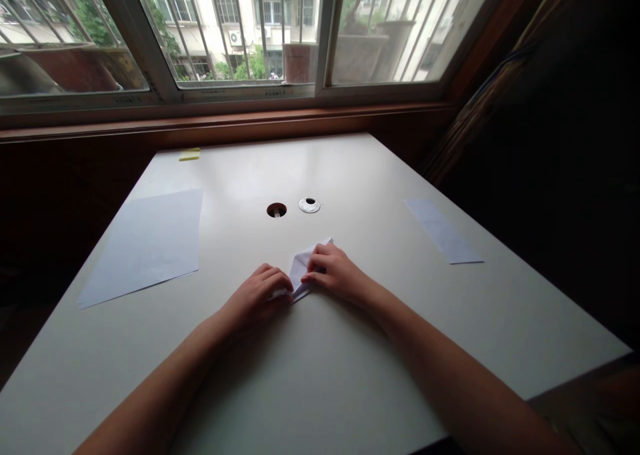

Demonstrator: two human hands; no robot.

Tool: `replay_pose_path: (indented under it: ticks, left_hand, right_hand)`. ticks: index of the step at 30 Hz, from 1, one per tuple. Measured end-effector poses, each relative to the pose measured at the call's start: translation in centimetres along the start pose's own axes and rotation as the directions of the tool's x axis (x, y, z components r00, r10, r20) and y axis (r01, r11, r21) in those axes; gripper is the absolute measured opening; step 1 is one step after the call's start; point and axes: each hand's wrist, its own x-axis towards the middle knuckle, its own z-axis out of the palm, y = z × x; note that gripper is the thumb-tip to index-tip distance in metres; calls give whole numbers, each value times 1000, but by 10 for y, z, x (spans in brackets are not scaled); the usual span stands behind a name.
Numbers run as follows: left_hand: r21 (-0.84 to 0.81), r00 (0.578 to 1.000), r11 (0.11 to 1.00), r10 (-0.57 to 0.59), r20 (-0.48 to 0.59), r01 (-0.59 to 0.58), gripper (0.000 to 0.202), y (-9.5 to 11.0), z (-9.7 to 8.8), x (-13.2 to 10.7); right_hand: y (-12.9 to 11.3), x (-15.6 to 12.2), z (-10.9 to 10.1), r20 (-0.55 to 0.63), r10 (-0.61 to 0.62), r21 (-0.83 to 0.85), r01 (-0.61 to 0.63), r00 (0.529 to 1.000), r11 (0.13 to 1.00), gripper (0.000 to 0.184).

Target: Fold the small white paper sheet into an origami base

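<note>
A small piece of folded white paper [299, 266] lies near the middle of the table, partly covered by my fingers. My left hand [265, 290] grips its left end with curled fingers, and the fingertips point down toward the tabletop. On the other side, my right hand [333, 268] pinches the paper between thumb and fingers. One pointed corner of the paper sticks out beyond the right knuckles. Slanting folds show between the two hands. How many layers it has cannot be made out.
Larger white sheets [150, 245] lie at the left, and a narrow paper strip [443, 230] at the right. A yellow sticky-note pad [189, 154] sits at the far edge. Beyond my hands are a round table hole [277, 210] and a ring-shaped cover [309, 205]. A barred window [240, 35] stands behind.
</note>
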Motion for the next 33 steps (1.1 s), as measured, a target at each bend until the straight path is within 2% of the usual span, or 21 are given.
replay_pose_path:
  ticks: [3, 9, 14, 20, 25, 33]
  left_hand:
    - [-10, 999, 999, 51, -14, -52, 23, -2, -1, 0]
    - [-16, 986, 987, 159, -55, -160, 27, -6, -3, -2]
    - [10, 985, 985, 170, 28, -170, 37, -5, -6, -3]
    - [17, 972, 977, 207, 110, -210, 38, 3, -12, -3]
    - [16, 962, 966, 255, 101, -258, 37, 7, -13, -2]
    - [21, 951, 954, 295, 91, -298, 37, 3, -11, -5]
  right_hand:
    - [0, 0, 0, 6, 3, 7, -3, 1000, 1000, 16]
    - [2, 0, 1, -7, -7, 14, 7, 1000, 1000, 16]
    - [6, 1, 2, -25, -10, 25, 10, 1000, 1000, 17]
    - [3, 1, -2, 7, 11, 57, -11, 1000, 998, 15]
    - [3, 1, -4, 16, 21, 84, -22, 1000, 996, 15]
    - [3, 2, -4, 4, 21, 118, -21, 1000, 993, 15]
